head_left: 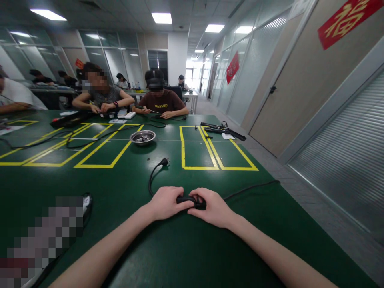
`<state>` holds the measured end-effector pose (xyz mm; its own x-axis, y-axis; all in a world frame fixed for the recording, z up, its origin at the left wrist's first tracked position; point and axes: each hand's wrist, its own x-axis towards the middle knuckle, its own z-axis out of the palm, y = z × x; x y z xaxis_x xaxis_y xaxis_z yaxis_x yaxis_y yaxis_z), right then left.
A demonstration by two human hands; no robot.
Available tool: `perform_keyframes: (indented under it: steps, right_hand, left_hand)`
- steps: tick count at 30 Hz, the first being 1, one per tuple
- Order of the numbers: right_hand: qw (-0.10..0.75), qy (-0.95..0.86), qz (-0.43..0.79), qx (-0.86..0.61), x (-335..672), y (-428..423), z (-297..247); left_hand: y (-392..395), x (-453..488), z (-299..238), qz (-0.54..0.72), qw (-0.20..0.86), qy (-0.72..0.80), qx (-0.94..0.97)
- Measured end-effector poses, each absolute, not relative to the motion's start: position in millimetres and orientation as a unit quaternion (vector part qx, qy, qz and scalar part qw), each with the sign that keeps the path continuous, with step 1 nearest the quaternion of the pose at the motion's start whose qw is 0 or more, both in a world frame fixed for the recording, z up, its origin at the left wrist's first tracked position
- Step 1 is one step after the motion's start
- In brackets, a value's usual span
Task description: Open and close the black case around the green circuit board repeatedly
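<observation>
My left hand (167, 203) and my right hand (212, 208) meet low over the near part of the table, both closed on a small black elongated piece (199, 205). Most of it is covered by fingers, so its exact kind does not show. A black cord (149, 180) curves out from beside my left hand to a two-pin plug (164, 161) lying on the table just beyond. On the other side, another stretch of black cable (252, 186) runs from behind my right hand to the table's right edge.
The green table (126, 240) has yellow tape rectangles (220, 169). A metal bowl (143, 138) holds small parts. Black tools or device parts (223, 130) lie at the far right. A blurred item (45, 240) is at near left. Two people (160, 98) work across the table.
</observation>
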<state>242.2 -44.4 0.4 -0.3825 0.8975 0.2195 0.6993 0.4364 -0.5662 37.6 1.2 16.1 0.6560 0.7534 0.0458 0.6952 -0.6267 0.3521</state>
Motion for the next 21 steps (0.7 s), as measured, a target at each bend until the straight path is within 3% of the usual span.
perform_keyframes:
  steps: [5, 21]
  right_hand:
    - [0.232, -0.827, 0.162, -0.486, 239.8, -46.0, 0.8]
    - [0.274, -0.823, 0.162, -0.47, 242.1, -48.6, 4.0]
  left_hand:
    - [1.0, 35.8, 16.3, 0.096, 0.116, 0.375, 0.915]
    - [1.8, 38.0, 12.4, 0.125, 0.034, 0.319, 0.939]
